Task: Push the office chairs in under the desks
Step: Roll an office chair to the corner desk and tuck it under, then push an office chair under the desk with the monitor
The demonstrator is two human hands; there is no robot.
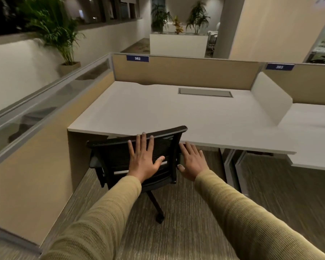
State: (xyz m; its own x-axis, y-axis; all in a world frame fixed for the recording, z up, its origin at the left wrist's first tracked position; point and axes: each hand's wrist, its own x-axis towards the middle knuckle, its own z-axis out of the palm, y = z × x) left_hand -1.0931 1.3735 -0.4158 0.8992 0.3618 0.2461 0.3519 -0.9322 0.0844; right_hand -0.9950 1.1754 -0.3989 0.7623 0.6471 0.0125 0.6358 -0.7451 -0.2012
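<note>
I had my left hand (144,160) flat on the chair (111,156), fingers straight and apart. My right hand (192,163), fingers straight too, was at its side, near the desk (158,113).

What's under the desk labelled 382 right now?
The black mesh chair sits partly under the desk, the left hand flat on its backrest, the right hand at its side edge. The desktop hides the seat's front and anything deeper.

The striped carpet (176,222) bore a black office chair (111,154) on its castors. A white desk (158,113) stood there too, bare-topped.
</note>
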